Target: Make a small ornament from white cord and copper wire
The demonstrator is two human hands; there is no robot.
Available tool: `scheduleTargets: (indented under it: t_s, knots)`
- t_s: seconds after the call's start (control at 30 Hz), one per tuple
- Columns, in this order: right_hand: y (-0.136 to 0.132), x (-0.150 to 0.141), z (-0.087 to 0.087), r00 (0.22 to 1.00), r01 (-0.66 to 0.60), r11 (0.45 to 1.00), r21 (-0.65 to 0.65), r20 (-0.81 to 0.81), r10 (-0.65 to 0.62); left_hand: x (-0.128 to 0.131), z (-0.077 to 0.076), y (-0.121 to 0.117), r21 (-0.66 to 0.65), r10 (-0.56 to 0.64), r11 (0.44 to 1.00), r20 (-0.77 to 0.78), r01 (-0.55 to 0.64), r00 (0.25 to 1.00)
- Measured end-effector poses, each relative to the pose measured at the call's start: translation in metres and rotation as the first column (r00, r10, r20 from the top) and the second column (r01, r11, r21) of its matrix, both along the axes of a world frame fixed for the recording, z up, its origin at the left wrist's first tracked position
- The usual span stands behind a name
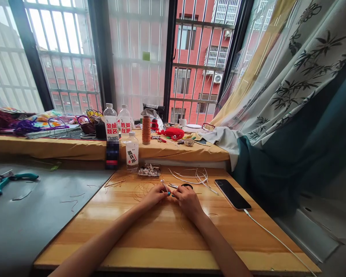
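On the wooden table (pixel 123 231), my left hand (pixel 155 195) is closed, its fingertips pinching a small white piece (pixel 162 181) that pokes up above them. My right hand (pixel 188 200) is also closed, fingertips pressed together right beside the left ones. Whatever lies between the right fingers is too small or hidden to name. Just behind my right hand are scissors with black handles (pixel 187 186), partly covered by it. Loops of thin orange-brown thread (pixel 141 191) lie by my left hand.
A clear tray (pixel 149 175) of small white pieces sits behind my hands. White cords (pixel 202 179) and a charging phone (pixel 233 194) lie to the right. Bottles (pixel 132 152), a thread spool (pixel 146 130) and a red item (pixel 174 133) stand behind. Teal-handled pliers (pixel 23 176) lie left.
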State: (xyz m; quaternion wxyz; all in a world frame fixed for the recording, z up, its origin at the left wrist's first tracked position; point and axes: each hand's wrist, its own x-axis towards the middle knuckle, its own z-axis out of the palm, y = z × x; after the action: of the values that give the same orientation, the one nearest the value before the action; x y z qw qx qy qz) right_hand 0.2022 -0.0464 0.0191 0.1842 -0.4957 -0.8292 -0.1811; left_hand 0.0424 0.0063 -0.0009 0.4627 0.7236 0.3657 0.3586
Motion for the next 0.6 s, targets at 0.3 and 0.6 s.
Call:
scheduleTargets:
  t_s: [0.3, 0.6]
  knots:
    - [-0.0016, -0.0015, 0.0037, 0.999, -0.008, 1.000, -0.010, 0.043, 0.008, 0.0000, 0.0033, -0.0008, -0.038, -0.029, 0.999, 0.056, 0.032, 0.998]
    - [-0.0024, -0.0045, 0.0031, 0.999, 0.010, 1.000, 0.004, 0.037, -0.010, -0.0005, 0.0009, -0.0002, -0.081, -0.091, 0.992, 0.099, 0.099, 0.991]
